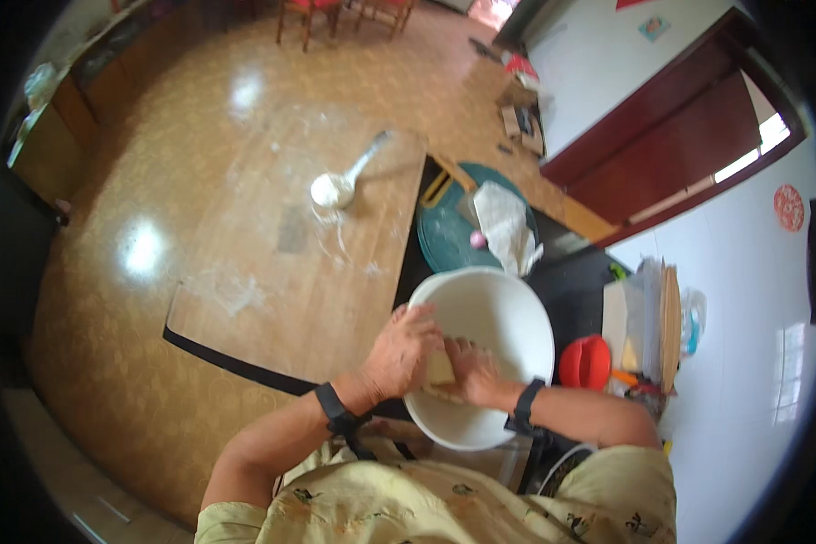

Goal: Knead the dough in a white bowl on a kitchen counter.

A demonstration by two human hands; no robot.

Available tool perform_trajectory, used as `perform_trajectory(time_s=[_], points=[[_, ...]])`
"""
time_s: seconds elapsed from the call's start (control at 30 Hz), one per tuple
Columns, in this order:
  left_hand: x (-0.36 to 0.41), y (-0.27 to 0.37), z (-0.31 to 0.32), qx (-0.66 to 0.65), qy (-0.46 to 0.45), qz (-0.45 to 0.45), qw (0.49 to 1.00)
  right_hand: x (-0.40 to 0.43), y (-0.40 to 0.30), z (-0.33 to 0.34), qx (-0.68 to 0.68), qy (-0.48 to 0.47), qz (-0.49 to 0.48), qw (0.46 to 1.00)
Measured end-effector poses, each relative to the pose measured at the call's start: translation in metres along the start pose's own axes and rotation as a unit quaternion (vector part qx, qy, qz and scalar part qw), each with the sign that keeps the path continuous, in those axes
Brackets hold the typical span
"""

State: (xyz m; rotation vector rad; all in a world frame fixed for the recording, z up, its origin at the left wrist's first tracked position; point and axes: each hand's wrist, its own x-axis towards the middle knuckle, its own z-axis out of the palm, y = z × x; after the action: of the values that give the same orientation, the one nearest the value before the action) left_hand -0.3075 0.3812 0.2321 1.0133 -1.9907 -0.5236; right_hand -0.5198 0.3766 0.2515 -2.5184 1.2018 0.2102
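Observation:
A large white basin stands before me at the table's corner. My left hand rests over its left rim, fingers bent. Inside the basin, my right hand presses against a lump of pale dough. The dough lies between both hands, partly hidden by them; whether the left fingers grip the rim or the dough is unclear. On the floury wooden board to the left sits a ladle filled with white flour, its handle pointing away from me.
Beyond the basin lies a round green lid or tray with a white cloth and a small pink object. A red plastic container stands right of the basin, beside upright boards and containers along the white wall.

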Motion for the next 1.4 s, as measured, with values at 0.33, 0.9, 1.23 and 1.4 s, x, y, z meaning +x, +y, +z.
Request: perform_trajectory(time_s=[0.33, 0.9, 1.23, 1.4], points=[[0.007, 0.006, -0.001, -0.033, 0.004, -0.012, 0.999, 0.021, 0.040, 0.015, 0.014, 0.010, -0.008, 1.000], [0.005, 0.007, -0.002, -0.031, 0.015, -0.002, 0.999, -0.015, -0.015, -0.006, 0.071, -0.057, 0.107, 0.990], [0.004, 0.001, 0.000, -0.048, 0.011, -0.004, 0.999, -0.006, 0.067, -0.042, 0.056, 0.129, 0.097, 0.985], [0.007, 0.007, -0.001, -0.064, 0.039, -0.025, 0.997, -0.008, 0.017, -0.025, -0.055, 0.017, 0.090, 0.994]])
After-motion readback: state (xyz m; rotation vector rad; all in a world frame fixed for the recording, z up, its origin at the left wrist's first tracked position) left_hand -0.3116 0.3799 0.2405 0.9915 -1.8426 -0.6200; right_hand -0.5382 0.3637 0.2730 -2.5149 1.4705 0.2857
